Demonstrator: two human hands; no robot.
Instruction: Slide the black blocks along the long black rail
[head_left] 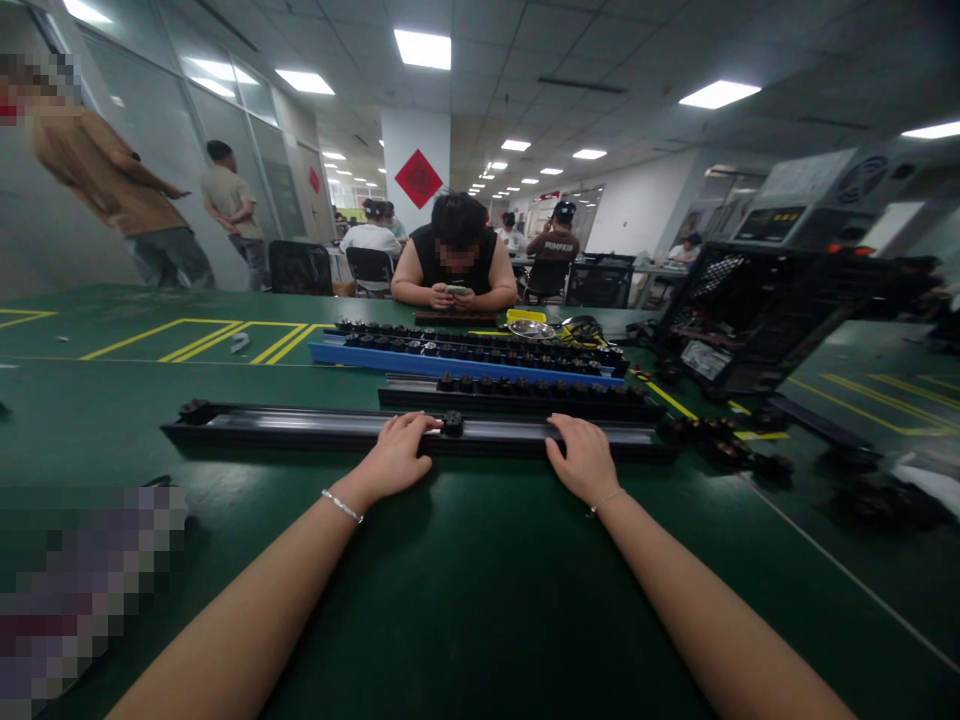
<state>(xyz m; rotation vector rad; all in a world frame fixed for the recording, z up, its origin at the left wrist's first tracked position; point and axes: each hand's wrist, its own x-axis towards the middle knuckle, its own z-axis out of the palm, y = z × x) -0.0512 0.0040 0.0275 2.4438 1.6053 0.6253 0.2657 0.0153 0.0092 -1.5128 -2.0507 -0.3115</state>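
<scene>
A long black rail with a shiny grey channel lies across the table in front of me. Over its near side, left of the middle, curls my left hand, thumb in front and fingers on top. Its fingertips come close to a small black round part seated in the channel; whether they touch is unclear. Further right, my right hand grips the same rail, thumb low and fingers over the edge. Another black part sits at the rail's left end.
Behind lie a shorter black rail and a blue strip, both lined with black parts. Loose black parts lie right, before an open computer case. A yellow tray is further back. Across the table a person holds a phone.
</scene>
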